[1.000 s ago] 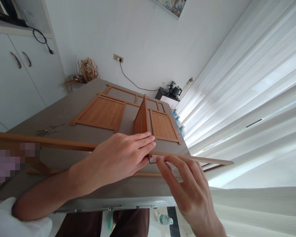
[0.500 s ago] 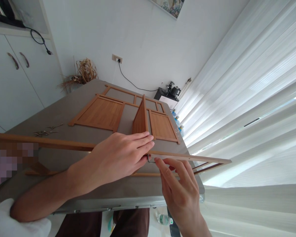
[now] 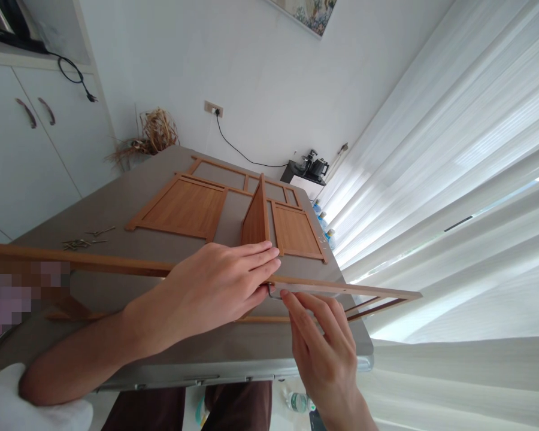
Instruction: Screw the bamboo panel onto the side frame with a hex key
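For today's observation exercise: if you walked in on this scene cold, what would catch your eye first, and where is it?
First, the two hands in the foreground: the left hand lies flat over a long wooden rail, and the right hand pinches a small metal hex key just under it. Behind them, wooden panel frames lie on the grey table, with one panel standing upright.

Looks like a room at home.
White cupboards (image 3: pixel 31 149), sheer curtains (image 3: pixel 453 179), a kettle (image 3: pixel 317 164) in the corner, framed picture (image 3: pixel 308 12) up top.
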Tool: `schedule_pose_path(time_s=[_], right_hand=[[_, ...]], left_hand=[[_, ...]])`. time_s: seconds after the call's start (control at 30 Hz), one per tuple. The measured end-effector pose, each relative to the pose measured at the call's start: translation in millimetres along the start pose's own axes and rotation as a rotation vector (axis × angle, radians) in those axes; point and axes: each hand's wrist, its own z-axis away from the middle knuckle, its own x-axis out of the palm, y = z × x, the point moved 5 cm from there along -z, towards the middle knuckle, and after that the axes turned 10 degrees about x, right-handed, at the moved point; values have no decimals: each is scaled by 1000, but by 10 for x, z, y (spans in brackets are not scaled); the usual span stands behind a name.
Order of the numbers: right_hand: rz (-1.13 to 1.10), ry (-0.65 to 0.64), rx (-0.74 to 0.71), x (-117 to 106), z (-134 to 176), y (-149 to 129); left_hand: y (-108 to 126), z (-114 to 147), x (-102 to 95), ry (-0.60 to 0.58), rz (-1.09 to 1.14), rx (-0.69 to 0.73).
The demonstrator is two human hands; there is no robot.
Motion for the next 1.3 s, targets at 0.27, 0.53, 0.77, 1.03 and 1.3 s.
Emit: schedule_pose_path(time_s=[0.27,0.53,0.77,1.03,1.3], right_hand=[[39,20,-23,-25,18,1],[183,-51,-138,-127,-152,-105],[209,-156,-196,-201,-298,-150],[150,-142,-174,-164,-254,-80],[133,-153,-176,-173,-261,-71]], left_hand=[[-12,-8,7,4,5,-5],[-5,14,3,12,3,0],[-2,19,4,10,6,-5],[-5,3,5,0,10,-12],[-12,19,15,3,14,-13]])
